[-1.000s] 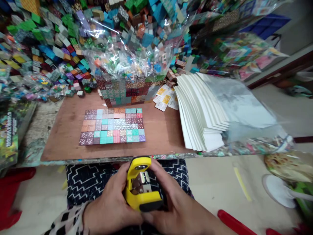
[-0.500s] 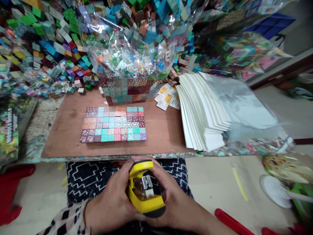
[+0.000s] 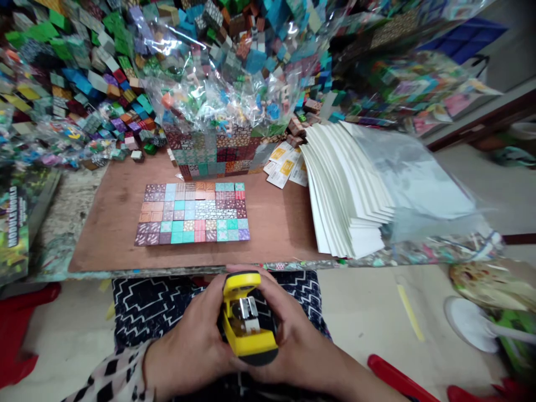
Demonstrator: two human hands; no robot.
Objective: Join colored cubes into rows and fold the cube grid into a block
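Both hands hold a yellow-and-black handheld tool (image 3: 252, 341) above my lap, just below the table's front edge. Its yellow frame stands open toward me, with a shiny metal part and a small white piece inside; its exact kind I cannot make out. My left hand (image 3: 190, 340) wraps its left side and my right hand (image 3: 299, 343) its right side. Some fingers are hidden behind it. Beyond them on a brown board (image 3: 113, 223) lies a flat rectangular block set (image 3: 192, 212) of small patterned cubes in several colours.
Behind the block set stands a clear plastic bag (image 3: 226, 95) of blocks and small figures. A heap of loose cubes (image 3: 96, 84) covers the back left. White sheets (image 3: 343, 190) in a plastic sleeve fan out at right, beside small yellow-and-white cards (image 3: 285, 164). A booklet (image 3: 17, 229) lies left.
The yellow-and-black tool has turned slightly more upright in my hands and shifted a little left. Both hands keep their hold; the things on the table look unmoved.
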